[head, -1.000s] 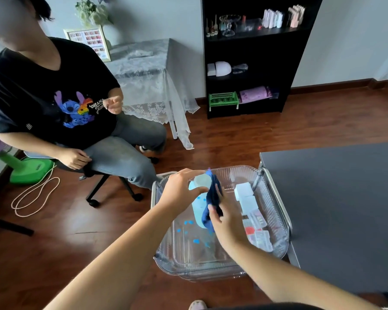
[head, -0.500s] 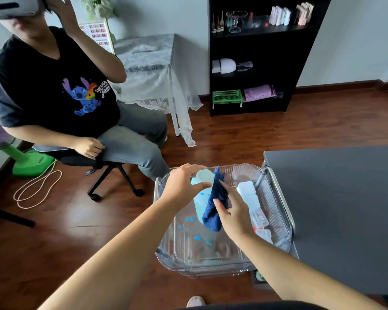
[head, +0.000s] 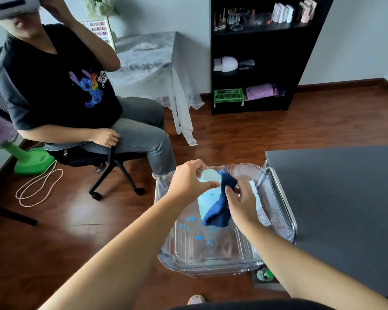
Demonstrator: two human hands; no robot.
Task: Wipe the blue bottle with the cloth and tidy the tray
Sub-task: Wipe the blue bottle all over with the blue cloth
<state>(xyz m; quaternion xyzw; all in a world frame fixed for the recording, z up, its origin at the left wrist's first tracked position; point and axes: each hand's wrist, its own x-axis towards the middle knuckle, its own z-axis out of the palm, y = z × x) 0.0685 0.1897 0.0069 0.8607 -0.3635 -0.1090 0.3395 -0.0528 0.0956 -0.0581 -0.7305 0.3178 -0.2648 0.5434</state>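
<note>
A pale blue bottle (head: 205,201) with a whitish round cap stands upright over a clear plastic tray (head: 166,253). My left hand (head: 187,182) grips the bottle near its cap. My right hand (head: 241,203) holds a dark blue cloth (head: 220,205) against the bottle's right side; the cloth hangs down and hides part of the bottle. Small white boxes (head: 259,204) lie along the tray's right side, mostly behind my right hand. Blue specks show on the tray's bottom.
A dark grey table (head: 345,209) borders the tray on the right. A seated person (head: 61,92) on a wheeled chair is at the left, close to the tray's far corner. Behind stand a black shelf unit (head: 255,54), a lace-covered table (head: 152,61) and a green-based fan (head: 29,161).
My right hand slid the cloth from the bottle's front to its right side, and it now hangs lower. The seated person raised a hand to the headset. My view shifted slightly.
</note>
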